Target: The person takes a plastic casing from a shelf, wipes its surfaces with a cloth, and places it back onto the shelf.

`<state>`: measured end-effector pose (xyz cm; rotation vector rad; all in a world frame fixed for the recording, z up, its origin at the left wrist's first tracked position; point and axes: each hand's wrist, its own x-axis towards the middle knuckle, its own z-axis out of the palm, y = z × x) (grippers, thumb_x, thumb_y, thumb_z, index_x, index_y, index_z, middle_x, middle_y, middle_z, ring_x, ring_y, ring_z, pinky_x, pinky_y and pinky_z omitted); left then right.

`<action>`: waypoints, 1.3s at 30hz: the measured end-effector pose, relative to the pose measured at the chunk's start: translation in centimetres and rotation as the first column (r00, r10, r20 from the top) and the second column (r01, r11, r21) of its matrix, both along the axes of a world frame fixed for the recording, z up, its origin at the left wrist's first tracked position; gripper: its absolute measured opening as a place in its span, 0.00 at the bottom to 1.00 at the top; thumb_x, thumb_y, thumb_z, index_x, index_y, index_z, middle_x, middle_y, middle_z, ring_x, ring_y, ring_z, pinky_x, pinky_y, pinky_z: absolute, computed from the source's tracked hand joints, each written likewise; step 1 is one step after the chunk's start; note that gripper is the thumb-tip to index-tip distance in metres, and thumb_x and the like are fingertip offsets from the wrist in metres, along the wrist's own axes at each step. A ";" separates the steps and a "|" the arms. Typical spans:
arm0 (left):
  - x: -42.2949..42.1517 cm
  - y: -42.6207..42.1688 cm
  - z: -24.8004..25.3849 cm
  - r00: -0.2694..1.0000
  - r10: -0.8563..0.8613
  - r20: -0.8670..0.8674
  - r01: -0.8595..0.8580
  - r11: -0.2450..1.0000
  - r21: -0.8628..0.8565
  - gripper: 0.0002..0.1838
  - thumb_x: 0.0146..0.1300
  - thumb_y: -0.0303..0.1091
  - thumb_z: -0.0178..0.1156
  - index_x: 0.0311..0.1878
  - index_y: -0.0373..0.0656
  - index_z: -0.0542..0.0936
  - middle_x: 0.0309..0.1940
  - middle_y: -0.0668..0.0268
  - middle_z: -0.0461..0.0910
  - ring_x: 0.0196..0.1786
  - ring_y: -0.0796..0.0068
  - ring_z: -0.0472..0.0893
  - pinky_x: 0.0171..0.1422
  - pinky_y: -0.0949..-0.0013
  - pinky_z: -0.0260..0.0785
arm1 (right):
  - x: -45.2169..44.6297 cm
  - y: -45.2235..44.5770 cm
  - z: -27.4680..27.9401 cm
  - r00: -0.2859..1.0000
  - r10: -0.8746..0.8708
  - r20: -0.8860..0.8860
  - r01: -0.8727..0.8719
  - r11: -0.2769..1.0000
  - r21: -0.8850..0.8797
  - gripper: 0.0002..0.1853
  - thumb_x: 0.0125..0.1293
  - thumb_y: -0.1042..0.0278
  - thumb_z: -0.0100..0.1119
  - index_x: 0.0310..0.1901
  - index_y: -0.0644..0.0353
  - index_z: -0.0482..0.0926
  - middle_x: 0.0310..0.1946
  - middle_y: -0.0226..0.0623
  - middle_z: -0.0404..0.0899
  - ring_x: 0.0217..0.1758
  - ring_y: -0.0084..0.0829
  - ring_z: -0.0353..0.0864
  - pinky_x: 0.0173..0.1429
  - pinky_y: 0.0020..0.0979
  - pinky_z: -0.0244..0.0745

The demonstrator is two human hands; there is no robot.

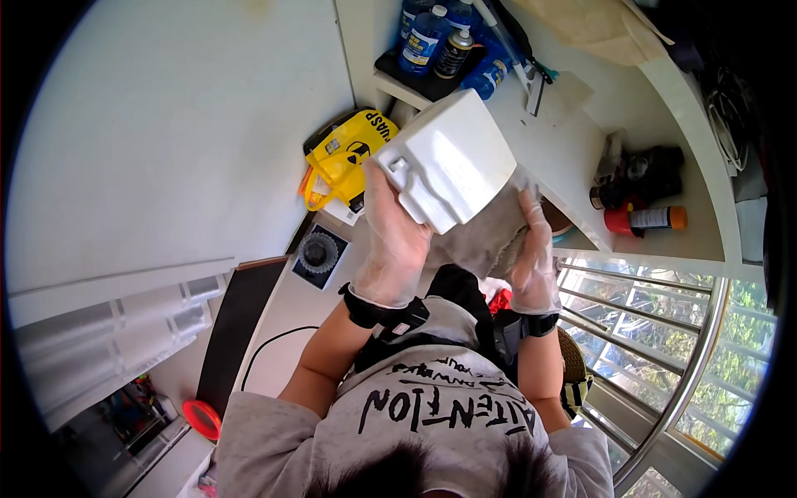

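Observation:
A glossy white box-shaped container [465, 158], with a moulded recess along one side, is held up tilted in the middle of the view. My left hand [392, 241], in a clear plastic glove, supports it from the lower left, its fingers partly hidden behind the container. To the right, my right hand [535, 257], also in a clear glove, is raised with its fingers extended. A gap shows between it and the container, and nothing is in its palm.
Blue bottles [422, 41] and a dark spray can [453, 54] stand on the upper shelf beside a squeegee [535, 93]. A yellow bag [353, 149] lies left of the container. An orange-capped can [658, 218] lies in the right compartment, above the barred window [639, 315].

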<state>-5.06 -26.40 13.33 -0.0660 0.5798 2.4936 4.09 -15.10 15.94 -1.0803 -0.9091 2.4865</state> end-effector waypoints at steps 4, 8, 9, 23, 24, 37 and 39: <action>0.5 0.1 -1.4 0.991 -0.084 -0.104 0.085 0.996 0.009 0.27 0.64 0.52 0.38 0.57 0.40 0.62 0.52 0.62 0.67 0.54 0.69 0.68 0.57 0.64 0.61 | -0.2 0.0 -1.9 0.949 -0.051 -0.310 0.064 0.997 0.031 0.22 0.65 0.58 0.42 0.56 0.63 0.61 0.52 0.38 0.68 0.53 0.33 0.70 0.56 0.32 0.68; -0.3 -1.3 -6.1 0.850 -0.357 -0.387 0.230 0.913 -0.337 0.25 0.62 0.49 0.46 0.54 0.37 0.63 0.50 0.60 0.68 0.48 0.68 0.72 0.50 0.67 0.66 | 0.0 2.0 -1.9 0.985 0.081 -0.151 -0.067 0.993 0.094 0.25 0.64 0.53 0.41 0.55 0.65 0.62 0.49 0.40 0.71 0.49 0.33 0.73 0.50 0.32 0.72; -1.0 -2.0 -7.7 0.586 -0.606 -0.538 0.154 0.736 -0.660 0.25 0.61 0.48 0.48 0.53 0.37 0.64 0.49 0.59 0.69 0.47 0.68 0.72 0.49 0.68 0.66 | 0.6 2.9 -3.0 0.985 0.076 -0.152 -0.062 0.994 0.095 0.25 0.64 0.53 0.41 0.55 0.65 0.62 0.49 0.40 0.71 0.49 0.33 0.73 0.50 0.32 0.72; -1.7 0.3 -1.3 0.846 -0.531 -0.048 0.476 0.793 -0.382 0.31 0.60 0.53 0.48 0.57 0.38 0.62 0.52 0.60 0.69 0.54 0.70 0.69 0.58 0.67 0.59 | 1.2 7.1 -6.0 0.898 0.391 0.200 -0.401 0.543 0.738 0.29 0.64 0.50 0.43 0.56 0.70 0.62 0.48 0.39 0.71 0.49 0.24 0.68 0.54 0.23 0.62; -1.4 0.2 -0.9 0.856 -0.514 -0.055 0.463 0.811 -0.359 0.33 0.59 0.55 0.48 0.58 0.38 0.62 0.53 0.60 0.68 0.54 0.69 0.69 0.58 0.66 0.60 | 1.4 7.9 -7.7 0.868 0.461 0.181 -0.382 0.390 0.837 0.30 0.64 0.49 0.43 0.56 0.70 0.63 0.48 0.39 0.70 0.49 0.24 0.68 0.54 0.23 0.62; 0.9 0.7 -2.6 0.880 -0.310 -0.360 -0.035 0.714 -0.700 0.28 0.66 0.53 0.32 0.47 0.35 0.67 0.40 0.55 0.70 0.42 0.67 0.70 0.50 0.74 0.59 | 1.3 -2.1 -1.0 0.992 0.067 -0.107 0.014 0.782 0.623 0.19 0.64 0.68 0.38 0.56 0.66 0.61 0.56 0.46 0.62 0.61 0.38 0.58 0.65 0.36 0.49; 1.2 0.5 -0.5 0.819 -0.471 -0.327 0.048 0.625 -0.779 0.31 0.65 0.56 0.31 0.48 0.34 0.67 0.41 0.56 0.71 0.43 0.69 0.71 0.48 0.74 0.61 | 0.2 -2.4 -2.3 0.945 0.320 0.059 -0.020 -0.123 0.992 0.22 0.63 0.57 0.37 0.54 0.63 0.66 0.58 0.44 0.59 0.66 0.45 0.51 0.67 0.41 0.41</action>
